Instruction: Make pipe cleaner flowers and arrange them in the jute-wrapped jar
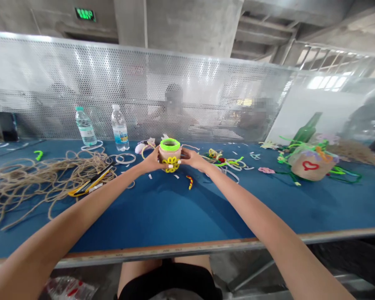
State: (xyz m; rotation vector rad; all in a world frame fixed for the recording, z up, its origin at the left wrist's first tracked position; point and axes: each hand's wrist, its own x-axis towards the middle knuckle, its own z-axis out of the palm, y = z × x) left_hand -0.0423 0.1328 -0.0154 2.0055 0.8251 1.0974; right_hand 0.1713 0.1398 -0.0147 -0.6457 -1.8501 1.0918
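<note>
A twine-wrapped jar [170, 156] sits between the hands, its rim ringed with green pipe cleaner [170, 144] and a yellow pipe-cleaner flower [171, 164] on its front. The left hand [153, 161] and right hand [191, 159] both grasp it from opposite sides, fingers curled against its wall; whether its base touches the blue table [187, 216] cannot be told. Just in front of the jar lies a striped scrap [190, 182]. To its right are tangled pipe cleaners [225, 160], and farther off a twine-wrapped pot [309, 163] with a red heart, near a green bottle [306, 129]. To its left lie a twine heap [40, 179], a yellow-handled tool [90, 181] and two water bottles [120, 128]. Beyond it stands a perforated metal screen [143, 75], a blurred person [173, 100] behind it.
</note>
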